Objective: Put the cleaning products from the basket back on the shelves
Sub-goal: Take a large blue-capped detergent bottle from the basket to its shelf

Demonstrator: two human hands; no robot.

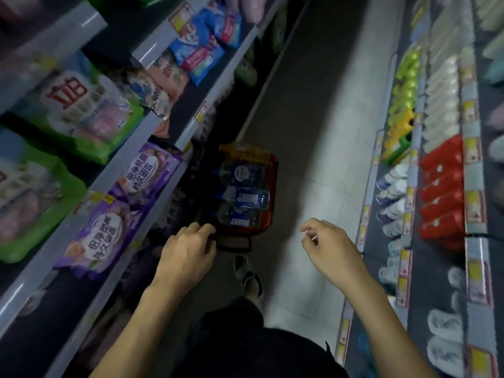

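Observation:
A red basket (273,184) with a black handle (235,244) stands on the aisle floor by the foot of the left shelves. Several clear bottles with blue labels (242,197) lie in it, and an orange pack (245,152) sits at its far end. My left hand (188,249) hovers over the near left corner of the basket with fingers loosely curled; it holds nothing that I can see. My right hand (330,246) hangs in the air to the right of the basket, fingers loosely curled and empty.
The left shelves hold purple bags (136,192), green bags (87,110) and blue bags (201,47). The right shelves carry red packs (441,186), yellow-green bottles (403,85) and white items. My sandalled foot (246,271) stands just behind the basket on the grey floor.

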